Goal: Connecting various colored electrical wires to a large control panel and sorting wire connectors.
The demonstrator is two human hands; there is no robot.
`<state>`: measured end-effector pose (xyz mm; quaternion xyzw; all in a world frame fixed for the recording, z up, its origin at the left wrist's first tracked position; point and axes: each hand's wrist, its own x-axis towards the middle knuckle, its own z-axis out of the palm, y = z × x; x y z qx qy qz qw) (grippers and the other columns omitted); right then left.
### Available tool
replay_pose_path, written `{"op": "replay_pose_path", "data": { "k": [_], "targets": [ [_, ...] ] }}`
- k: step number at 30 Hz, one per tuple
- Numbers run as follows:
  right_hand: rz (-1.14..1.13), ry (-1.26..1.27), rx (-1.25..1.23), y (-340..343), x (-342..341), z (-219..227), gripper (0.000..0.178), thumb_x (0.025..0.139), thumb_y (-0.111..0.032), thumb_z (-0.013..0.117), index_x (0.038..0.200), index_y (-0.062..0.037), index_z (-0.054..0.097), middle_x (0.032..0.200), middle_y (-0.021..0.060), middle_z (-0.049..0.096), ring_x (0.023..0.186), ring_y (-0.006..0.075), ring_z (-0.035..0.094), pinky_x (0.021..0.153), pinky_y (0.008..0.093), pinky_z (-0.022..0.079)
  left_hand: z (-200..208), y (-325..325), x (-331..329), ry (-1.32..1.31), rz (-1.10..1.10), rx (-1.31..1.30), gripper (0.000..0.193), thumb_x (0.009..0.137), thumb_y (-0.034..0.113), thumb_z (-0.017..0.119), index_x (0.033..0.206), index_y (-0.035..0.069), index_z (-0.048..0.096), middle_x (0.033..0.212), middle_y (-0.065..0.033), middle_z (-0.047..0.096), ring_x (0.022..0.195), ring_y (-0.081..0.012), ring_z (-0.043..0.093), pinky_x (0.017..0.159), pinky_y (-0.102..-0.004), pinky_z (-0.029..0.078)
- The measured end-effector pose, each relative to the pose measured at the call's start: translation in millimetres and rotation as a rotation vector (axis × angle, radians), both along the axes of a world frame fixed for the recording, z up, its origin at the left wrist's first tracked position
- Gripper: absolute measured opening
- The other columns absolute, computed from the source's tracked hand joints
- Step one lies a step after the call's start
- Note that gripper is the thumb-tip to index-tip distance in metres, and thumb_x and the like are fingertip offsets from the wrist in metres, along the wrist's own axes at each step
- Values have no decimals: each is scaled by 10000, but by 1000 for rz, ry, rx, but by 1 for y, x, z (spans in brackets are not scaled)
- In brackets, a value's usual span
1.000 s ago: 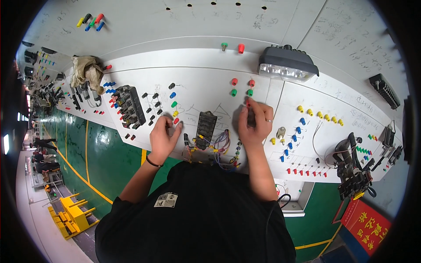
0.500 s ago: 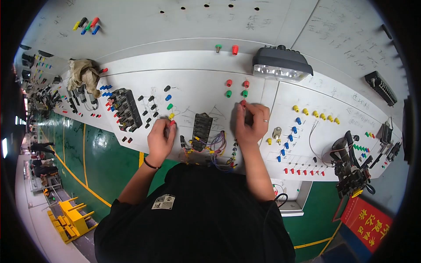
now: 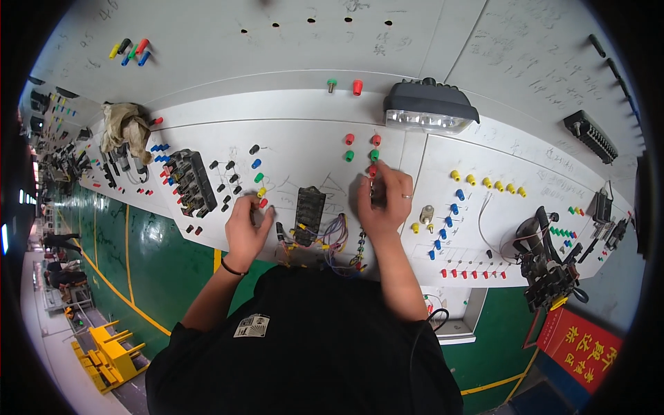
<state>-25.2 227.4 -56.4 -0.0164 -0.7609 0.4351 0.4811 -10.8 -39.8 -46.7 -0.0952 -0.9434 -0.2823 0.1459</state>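
Both of my hands work at a white panel studded with coloured terminal caps. My left hand has its thumb and index finger at a red terminal cap, just below a yellow cap in a slanting row. My right hand, with a ring on one finger, pinches another red terminal cap below a green cap. Between the hands sits a dark terminal block. Purple and yellow-ended wires hang beside its lower end.
A lamp with a clear front stands behind my right hand. Black contact blocks lie left, beside a crumpled beige cloth. Blue caps and a dark wired device are on the right. A yellow stool is at lower left.
The view has shifted slightly, so the panel appears further left and lower. My left thumb stands a little further from the index finger; my right hand stays at its red cap.
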Motion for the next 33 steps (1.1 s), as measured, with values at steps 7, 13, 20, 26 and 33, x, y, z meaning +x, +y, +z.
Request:
{"op": "replay_pose_path", "data": {
  "k": [7,13,20,26,33],
  "targets": [
    [-19,10,-1,-1,-1,-5,234,780,-19,806,991,-40,705,877,90,614,648,187,590,529,280,453,-4,-4,0,-95,15,42,189,884,140,733,962,53,584,815,-87,611,576,-223,559,562,-331,462],
    [-6,-5,19,-1,1,-10,233,773,-12,809,976,-33,697,884,100,620,667,190,603,534,282,460,-7,-10,1,-152,60,10,196,879,123,738,959,48,576,812,-102,606,572,-231,550,563,-332,466],
    [15,-27,-11,-2,3,-7,218,800,-18,782,1004,-33,705,888,100,624,663,191,601,536,282,458,-2,-5,4,-80,23,28,172,890,119,725,951,51,580,834,-109,611,612,-261,582,577,-344,476],
    [-16,-68,-13,-1,4,-10,240,799,-9,772,1032,-32,716,883,98,624,656,188,600,536,282,461,-13,-14,1,-49,-17,7,184,881,119,730,995,47,604,907,-125,635,677,-281,620,605,-358,491],
    [-2,5,37,-3,5,-5,194,800,-3,771,979,-25,701,843,92,616,670,188,590,538,293,447,-15,-10,6,68,-85,124,187,866,67,743,1004,31,622,875,-130,623,673,-276,604,627,-348,490]
  ]
}}
